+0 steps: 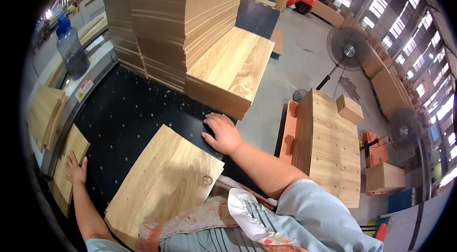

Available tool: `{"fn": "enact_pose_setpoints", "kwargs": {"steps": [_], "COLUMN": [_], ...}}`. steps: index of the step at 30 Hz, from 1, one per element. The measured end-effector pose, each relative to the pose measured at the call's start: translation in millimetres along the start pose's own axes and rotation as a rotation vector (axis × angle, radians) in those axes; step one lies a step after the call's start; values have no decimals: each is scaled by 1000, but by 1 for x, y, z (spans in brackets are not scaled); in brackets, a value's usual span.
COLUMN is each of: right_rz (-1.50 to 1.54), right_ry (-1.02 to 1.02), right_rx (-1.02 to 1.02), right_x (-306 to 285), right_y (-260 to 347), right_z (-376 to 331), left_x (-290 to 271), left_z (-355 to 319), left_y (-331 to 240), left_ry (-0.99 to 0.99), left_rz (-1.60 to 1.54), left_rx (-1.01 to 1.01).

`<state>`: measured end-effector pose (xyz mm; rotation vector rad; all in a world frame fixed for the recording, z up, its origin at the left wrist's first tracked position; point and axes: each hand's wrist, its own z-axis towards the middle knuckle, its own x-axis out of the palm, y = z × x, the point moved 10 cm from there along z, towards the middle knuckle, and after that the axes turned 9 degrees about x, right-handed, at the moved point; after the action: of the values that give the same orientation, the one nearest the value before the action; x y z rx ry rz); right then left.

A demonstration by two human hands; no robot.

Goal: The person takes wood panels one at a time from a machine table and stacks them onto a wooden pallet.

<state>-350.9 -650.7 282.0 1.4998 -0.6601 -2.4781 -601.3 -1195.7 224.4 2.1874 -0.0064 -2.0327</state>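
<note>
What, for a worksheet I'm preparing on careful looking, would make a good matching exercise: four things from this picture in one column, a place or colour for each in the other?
Column 1
1. Left hand
2. Right hand
3. Bottle
4. Forklift

Column 2
A. By the right edge of the black tabletop
B. Red, in the background
C. On a narrow wood-grain board at the left
D. Topped with a blue cap

Right pairs: 1-C, 2-A, 3-D, 4-B
</note>
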Motion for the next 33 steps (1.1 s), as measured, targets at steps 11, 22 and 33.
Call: {"fn": "enact_pose_setpoints", "kwargs": {"steps": [11,22,33], "right_rz": [4,208,328], "right_ry": [17,251,826], "right_rx": [-28,-151,-479], "right_x": [10,23,13], "right_y": [-5,-2,41], "right_z": [-1,-4,-50], "left_x": [-33,-89,-45], "left_z": [-60,-285,-436], "left_y": [-69,-46,-71], "left_ry": [347,-210,-195], "left_rz": [150,-529,-691], "left_rx": [155,153,35]}}
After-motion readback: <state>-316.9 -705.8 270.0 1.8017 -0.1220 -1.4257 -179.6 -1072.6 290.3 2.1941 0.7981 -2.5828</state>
